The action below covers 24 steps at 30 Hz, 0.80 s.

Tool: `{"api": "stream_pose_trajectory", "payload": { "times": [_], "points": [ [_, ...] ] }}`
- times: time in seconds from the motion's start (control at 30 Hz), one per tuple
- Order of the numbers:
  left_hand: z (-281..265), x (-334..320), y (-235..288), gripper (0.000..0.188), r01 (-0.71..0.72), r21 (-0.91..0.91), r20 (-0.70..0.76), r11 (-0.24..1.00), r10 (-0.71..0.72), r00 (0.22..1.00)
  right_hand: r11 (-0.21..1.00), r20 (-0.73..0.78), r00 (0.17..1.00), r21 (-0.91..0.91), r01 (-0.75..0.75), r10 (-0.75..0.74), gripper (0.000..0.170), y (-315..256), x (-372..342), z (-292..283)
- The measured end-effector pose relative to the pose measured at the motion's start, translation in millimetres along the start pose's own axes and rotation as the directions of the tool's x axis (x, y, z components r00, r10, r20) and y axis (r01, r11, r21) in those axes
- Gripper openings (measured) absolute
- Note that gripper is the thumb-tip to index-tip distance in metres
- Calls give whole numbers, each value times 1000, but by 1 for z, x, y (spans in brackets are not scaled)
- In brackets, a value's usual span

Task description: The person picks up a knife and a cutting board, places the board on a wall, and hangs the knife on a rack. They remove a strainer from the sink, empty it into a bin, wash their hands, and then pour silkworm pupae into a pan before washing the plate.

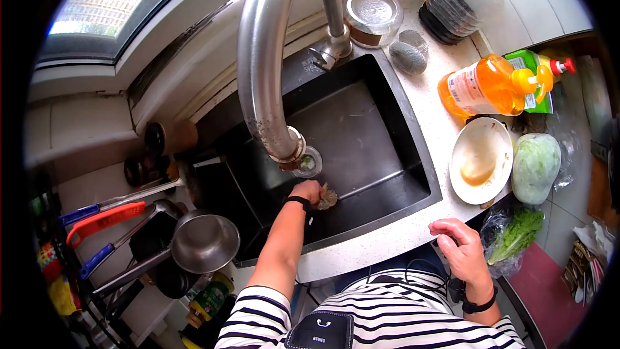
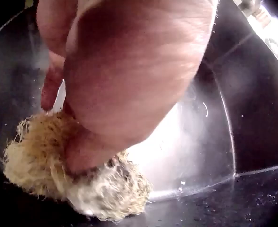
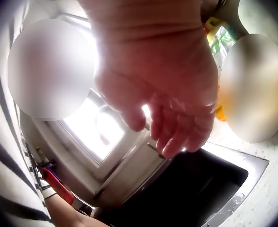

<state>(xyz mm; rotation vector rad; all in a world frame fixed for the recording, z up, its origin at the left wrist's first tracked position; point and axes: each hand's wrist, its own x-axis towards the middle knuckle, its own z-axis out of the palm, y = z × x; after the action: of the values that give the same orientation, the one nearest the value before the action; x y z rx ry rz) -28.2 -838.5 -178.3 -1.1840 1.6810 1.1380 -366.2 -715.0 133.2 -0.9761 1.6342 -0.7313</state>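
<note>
In the head view the left hand (image 1: 306,192) is down inside the black sink (image 1: 361,136), gripping a tan fibrous scrubber (image 1: 328,198) near the front wall. The left wrist view shows that scrubber (image 2: 105,189) bunched under the hand (image 2: 129,71), with the thumb or a finger pressed into it. Above the counter's front edge, the right hand (image 1: 460,249) is raised with its fingers loosely bent and nothing in them; the right wrist view shows the same hand (image 3: 158,90) with wet fingertips.
A large faucet (image 1: 261,58) arches over the sink, above the drain strainer (image 1: 309,163). On the right counter are a dirty white bowl (image 1: 481,160), an orange soap bottle (image 1: 481,87), a pale green melon (image 1: 537,167) and a mesh scourer (image 1: 409,53). A steel pot (image 1: 205,242) sits left.
</note>
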Motion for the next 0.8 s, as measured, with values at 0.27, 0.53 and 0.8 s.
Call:
{"api": "stream_pose_trajectory", "payload": {
  "times": [0.27, 0.53, 0.8],
  "points": [
    [-82, -30, 39, 23, -80, -47, -356, 996, 58, 933, 999, 61, 998, 33, -24, 22, 19, 10, -9, -6],
    [-81, 55, 150, 24, -306, -454, -472, 837, 66, 879, 999, -52, 999, -31, -15, 14, 17, 5, -19, -9],
    [-61, 33, 45, 25, 52, -396, -575, 917, -291, 765, 995, -92, 995, 86, 39, -31, 16, 9, -22, -11]
  ]
}}
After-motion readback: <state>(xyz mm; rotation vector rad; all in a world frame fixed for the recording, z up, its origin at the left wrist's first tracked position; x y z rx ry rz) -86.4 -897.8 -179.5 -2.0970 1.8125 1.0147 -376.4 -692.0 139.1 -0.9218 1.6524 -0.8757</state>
